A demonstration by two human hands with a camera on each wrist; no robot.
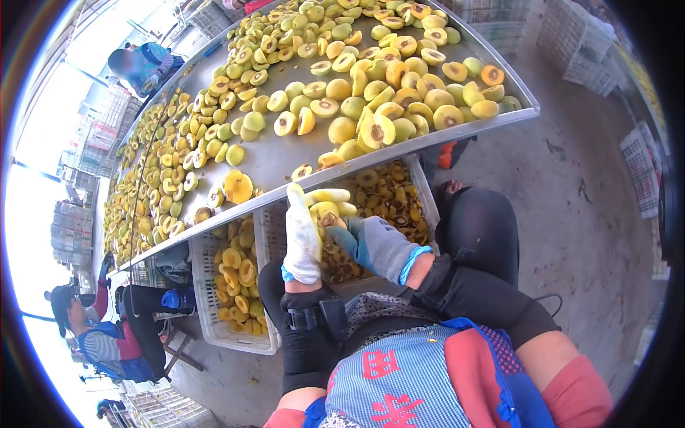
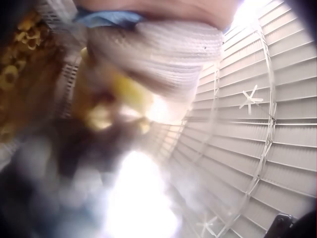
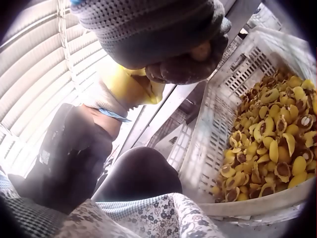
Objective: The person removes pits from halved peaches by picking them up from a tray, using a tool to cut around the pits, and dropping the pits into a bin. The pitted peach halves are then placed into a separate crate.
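Note:
My left hand (image 1: pixel 303 239), in a white glove with yellowed fingers, holds yellow peach pieces (image 1: pixel 326 210) over a crate. My right hand (image 1: pixel 385 246), in a grey-blue glove, meets the fruit with its fingertips. Seen from the right wrist, the right fingers curl round a tan, round-ended thing (image 3: pixel 200 51); I cannot tell what it is. Beyond it the left hand's yellow fingers (image 3: pixel 131 87) show. The left wrist view is blurred, with the glove cuff (image 2: pixel 163 49) across its top.
A metal table (image 1: pixel 285 160) heaped with halved peaches (image 1: pixel 378 132) slopes across the front. Below stand a crate (image 3: pixel 198 158) of peach pieces and another white crate (image 1: pixel 207 299) at left. A person (image 1: pixel 107 335) sits at left; another (image 1: pixel 146 64) is across the table.

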